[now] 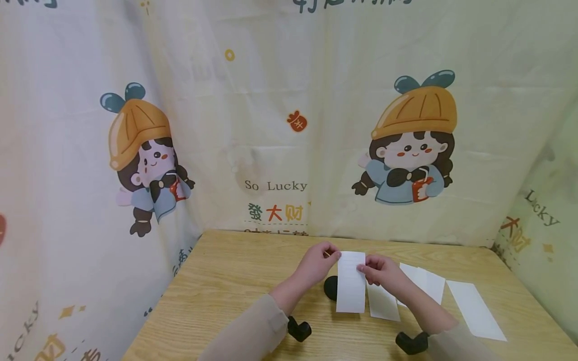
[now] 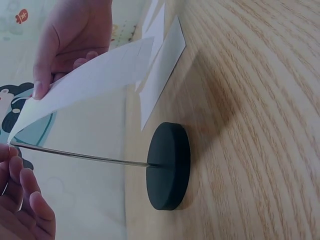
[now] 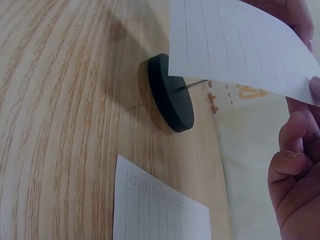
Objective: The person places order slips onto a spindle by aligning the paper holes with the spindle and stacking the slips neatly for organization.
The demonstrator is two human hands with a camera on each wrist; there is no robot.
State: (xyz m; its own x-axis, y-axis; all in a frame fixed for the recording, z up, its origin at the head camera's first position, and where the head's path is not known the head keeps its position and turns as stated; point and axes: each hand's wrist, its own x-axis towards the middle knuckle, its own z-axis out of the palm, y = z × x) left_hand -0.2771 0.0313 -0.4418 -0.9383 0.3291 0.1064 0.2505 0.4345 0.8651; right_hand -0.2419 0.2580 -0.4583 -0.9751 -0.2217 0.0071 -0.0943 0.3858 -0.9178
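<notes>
A lined white paper slip (image 1: 350,286) hangs upright between both hands in the head view. My left hand (image 1: 316,263) pinches its upper left corner with thumb and fingers. On its right edge, near the top, my right hand (image 1: 386,273) holds it between thumb and fingers. Behind the slip stands a note holder with a round black base (image 2: 169,167) and a thin metal rod (image 2: 85,156). The rod's tip reaches the slip's top end beside the left fingertips; whether it touches or pierces the paper, I cannot tell.
Several paper slips lie on the wooden table (image 1: 217,286) to the right: a near slip (image 1: 384,305), overlapping ones (image 1: 429,283) behind the right forearm, and a slip (image 1: 476,311) farther right. A printed curtain (image 1: 271,150) rises behind the table.
</notes>
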